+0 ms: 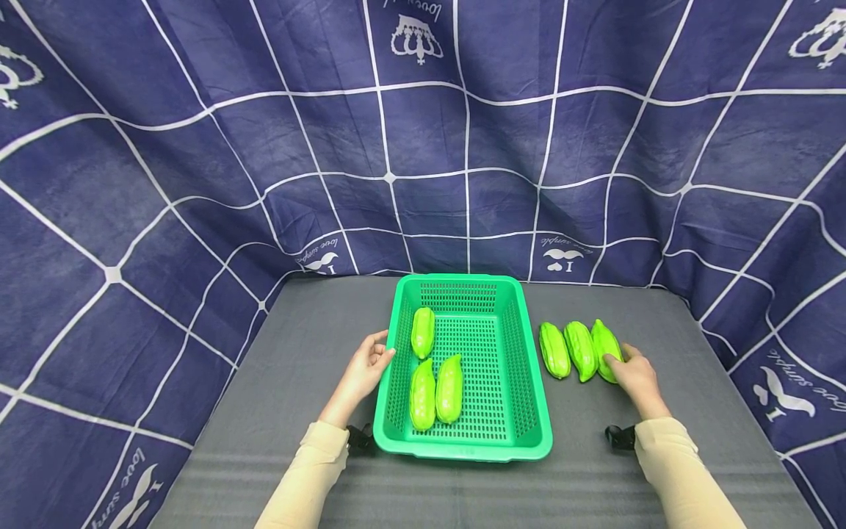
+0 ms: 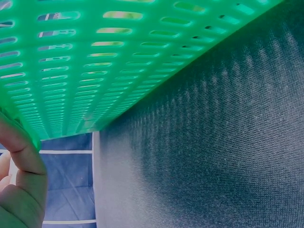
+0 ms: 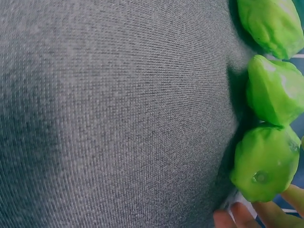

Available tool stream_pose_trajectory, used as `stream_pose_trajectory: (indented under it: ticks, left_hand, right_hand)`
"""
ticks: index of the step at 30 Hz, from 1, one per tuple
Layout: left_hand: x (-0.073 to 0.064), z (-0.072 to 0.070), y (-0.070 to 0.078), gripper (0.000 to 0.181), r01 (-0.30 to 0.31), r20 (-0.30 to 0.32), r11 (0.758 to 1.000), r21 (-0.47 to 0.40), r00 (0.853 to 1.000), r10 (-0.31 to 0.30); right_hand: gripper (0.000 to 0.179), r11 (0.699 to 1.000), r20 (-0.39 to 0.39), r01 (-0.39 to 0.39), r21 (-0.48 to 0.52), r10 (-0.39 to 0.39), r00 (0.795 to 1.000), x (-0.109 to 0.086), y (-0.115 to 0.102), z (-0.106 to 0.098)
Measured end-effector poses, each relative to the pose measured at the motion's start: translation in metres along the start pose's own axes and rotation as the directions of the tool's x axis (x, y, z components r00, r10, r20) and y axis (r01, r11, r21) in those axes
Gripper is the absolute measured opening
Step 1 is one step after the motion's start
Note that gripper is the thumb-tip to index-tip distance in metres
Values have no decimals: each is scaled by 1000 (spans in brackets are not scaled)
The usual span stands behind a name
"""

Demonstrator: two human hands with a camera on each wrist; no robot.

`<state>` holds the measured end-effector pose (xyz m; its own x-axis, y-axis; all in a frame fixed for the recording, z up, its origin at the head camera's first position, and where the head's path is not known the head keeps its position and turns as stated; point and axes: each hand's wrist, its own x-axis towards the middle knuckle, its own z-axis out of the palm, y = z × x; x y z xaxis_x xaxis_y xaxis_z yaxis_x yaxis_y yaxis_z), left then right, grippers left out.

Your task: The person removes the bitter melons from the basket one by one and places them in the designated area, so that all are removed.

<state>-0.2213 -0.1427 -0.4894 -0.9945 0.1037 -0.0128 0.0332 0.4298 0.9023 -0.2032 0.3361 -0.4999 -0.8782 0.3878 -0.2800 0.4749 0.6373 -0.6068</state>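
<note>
A green plastic basket [image 1: 463, 450] with slotted walls stands on the grey table, and three light-green bitter melons lie along its left side. One melon [image 1: 423, 333] is toward the back; the other two [image 1: 422, 397] lie side by side nearer the front. My left hand [image 1: 367, 364] grips the basket's left rim; in the left wrist view its bent finger [image 2: 21, 152] is at the rim. Right of the basket, three more bitter melons lie in a row. My right hand [image 1: 634, 375] holds the rightmost melon [image 1: 603, 342], thumb and fingers at its sides; in the right wrist view fingertips touch this melon [image 3: 266, 164].
Left of the held melon lie the middle melon [image 1: 580, 349] and another [image 1: 554, 351] closer to the basket. A dark blue curtain [image 1: 502, 147] with white lines hangs behind and beside the grey tabletop [image 1: 581, 485]. Dark wrist devices sit at both cuffs.
</note>
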Motion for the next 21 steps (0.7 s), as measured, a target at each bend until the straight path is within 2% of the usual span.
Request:
stream_pose_trajectory:
  ticks: [6, 8, 13, 21]
  left_hand:
    - [0, 0, 0, 50, -13, -8, 1000, 3, 1000, 13]
    - [0, 0, 0, 49, -29, -11, 1000, 8, 1000, 29]
    - [0, -1, -2, 49, -46, -14, 999, 7, 999, 46]
    - [0, 0, -1, 49, -31, -12, 1000, 1, 999, 31]
  right_hand:
    - [65, 1000, -52, -2, 24, 4, 999, -4, -5, -4]
    - [63, 999, -92, 11, 38, -8, 996, -5, -10, -6]
    - [60, 996, -183, 58, 69, -45, 982, -9, -29, -11]
    - [58, 976, -235, 159, 146, -122, 964, -22, -62, -13]
